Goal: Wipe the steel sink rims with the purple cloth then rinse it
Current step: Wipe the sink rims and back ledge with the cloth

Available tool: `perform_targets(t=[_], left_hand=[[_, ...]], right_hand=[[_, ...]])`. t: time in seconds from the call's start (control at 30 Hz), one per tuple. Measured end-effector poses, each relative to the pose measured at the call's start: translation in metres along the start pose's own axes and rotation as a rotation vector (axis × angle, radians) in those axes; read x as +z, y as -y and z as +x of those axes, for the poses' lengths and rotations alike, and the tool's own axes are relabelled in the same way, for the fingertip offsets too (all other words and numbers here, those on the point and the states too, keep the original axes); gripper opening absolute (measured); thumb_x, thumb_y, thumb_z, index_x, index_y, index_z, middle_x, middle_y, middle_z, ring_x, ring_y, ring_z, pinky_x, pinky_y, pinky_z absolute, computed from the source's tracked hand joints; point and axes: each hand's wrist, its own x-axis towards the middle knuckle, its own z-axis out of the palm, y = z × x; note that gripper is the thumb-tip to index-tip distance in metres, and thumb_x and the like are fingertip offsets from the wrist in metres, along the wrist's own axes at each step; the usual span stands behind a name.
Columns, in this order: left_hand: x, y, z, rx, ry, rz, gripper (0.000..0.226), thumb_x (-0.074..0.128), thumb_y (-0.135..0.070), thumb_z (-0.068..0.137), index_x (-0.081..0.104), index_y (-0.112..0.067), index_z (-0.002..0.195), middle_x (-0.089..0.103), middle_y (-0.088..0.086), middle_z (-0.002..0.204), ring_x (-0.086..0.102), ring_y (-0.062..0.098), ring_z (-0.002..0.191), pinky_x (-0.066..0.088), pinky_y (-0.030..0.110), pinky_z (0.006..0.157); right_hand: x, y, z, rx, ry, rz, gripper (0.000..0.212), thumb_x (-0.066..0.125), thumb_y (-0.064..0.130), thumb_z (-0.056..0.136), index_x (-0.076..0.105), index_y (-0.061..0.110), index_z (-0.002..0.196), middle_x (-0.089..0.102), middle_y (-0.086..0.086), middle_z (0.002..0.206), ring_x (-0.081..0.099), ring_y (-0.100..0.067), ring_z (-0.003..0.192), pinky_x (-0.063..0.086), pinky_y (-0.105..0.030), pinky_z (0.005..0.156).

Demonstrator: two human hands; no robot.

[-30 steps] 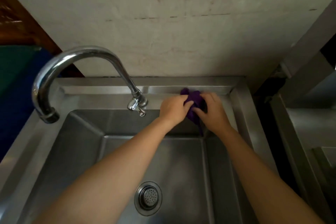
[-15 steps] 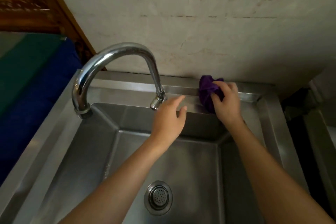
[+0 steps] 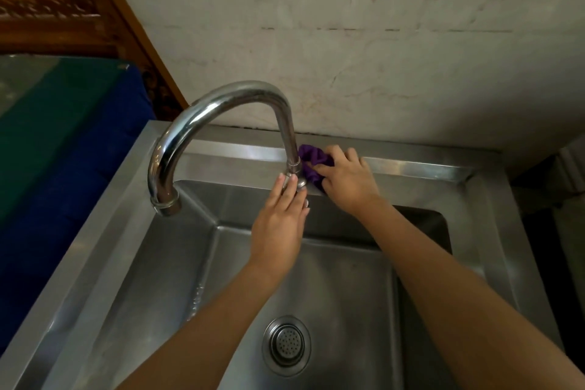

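Note:
The purple cloth (image 3: 311, 165) is bunched against the steel sink's back rim (image 3: 411, 168), just right of the tap's base. My right hand (image 3: 346, 179) grips it and presses it on the rim. My left hand (image 3: 280, 222) reaches up to the tap handle (image 3: 296, 179), its fingertips touching the knob at the foot of the curved chrome tap (image 3: 221, 111). Whether those fingers hold the knob is unclear. No water runs from the spout.
The steel basin has a round drain strainer (image 3: 286, 345) at its bottom. A marbled wall (image 3: 380, 57) stands right behind the rim. A blue and green surface (image 3: 57, 152) lies to the left, with a carved wooden frame (image 3: 95, 9) above it.
My right hand slid the cloth left along the back rim toward the tap base. My left hand let go of the cloth and moved up to the tap handle.

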Motion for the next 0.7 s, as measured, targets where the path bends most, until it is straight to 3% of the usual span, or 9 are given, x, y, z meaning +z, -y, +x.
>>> perform_targets(t=[0.13, 0.3, 0.47, 0.6, 0.7], left_hand=[[0.0, 0.0, -0.001, -0.03, 0.032, -0.044, 0.041, 0.04, -0.026, 0.09, 0.068, -0.006, 0.112, 0.062, 0.012, 0.127, 0.05, 0.029, 0.126, 0.042, 0.034, 0.1], [-0.003, 0.0, 0.0, -0.041, 0.048, -0.063, 0.041, 0.04, -0.027, 0.09, 0.069, -0.006, 0.11, 0.062, 0.011, 0.126, 0.051, 0.029, 0.125, 0.045, 0.036, 0.097], [-0.001, -0.001, -0.003, -0.049, 0.009, -0.058, 0.03, 0.063, -0.014, 0.085, 0.068, -0.003, 0.112, 0.062, 0.014, 0.125, 0.051, 0.032, 0.125, 0.045, 0.039, 0.096], [0.0, -0.001, -0.002, -0.048, 0.009, -0.071, 0.038, 0.044, -0.024, 0.091, 0.067, -0.003, 0.112, 0.062, 0.014, 0.126, 0.051, 0.031, 0.125, 0.043, 0.038, 0.099], [0.0, 0.0, -0.002, -0.027, 0.002, -0.075, 0.043, 0.039, -0.026, 0.09, 0.067, -0.003, 0.112, 0.062, 0.014, 0.126, 0.051, 0.032, 0.125, 0.04, 0.037, 0.101]], right_hand=[[0.004, -0.017, -0.018, 0.082, -0.029, -0.005, 0.04, 0.041, 0.029, 0.094, 0.047, 0.036, 0.133, 0.038, -0.004, 0.137, 0.038, -0.028, 0.115, 0.032, -0.038, 0.097], [0.004, -0.03, -0.043, 0.21, -0.085, 0.038, 0.041, 0.043, 0.028, 0.094, 0.047, 0.029, 0.134, 0.039, -0.006, 0.137, 0.038, -0.028, 0.12, 0.033, -0.039, 0.102], [-0.001, -0.017, -0.072, 0.422, -0.167, 0.184, 0.035, 0.045, 0.023, 0.093, 0.057, 0.017, 0.125, 0.047, -0.012, 0.126, 0.051, -0.029, 0.104, 0.049, -0.04, 0.086], [-0.017, -0.026, -0.1, 0.671, -0.328, 0.362, 0.031, 0.045, 0.022, 0.093, 0.061, 0.019, 0.12, 0.05, -0.012, 0.118, 0.056, -0.031, 0.093, 0.046, -0.036, 0.083], [-0.024, -0.056, -0.111, 0.724, -0.475, 0.256, 0.032, 0.045, 0.019, 0.09, 0.06, 0.013, 0.117, 0.05, -0.018, 0.115, 0.048, -0.035, 0.101, 0.04, -0.035, 0.082]])
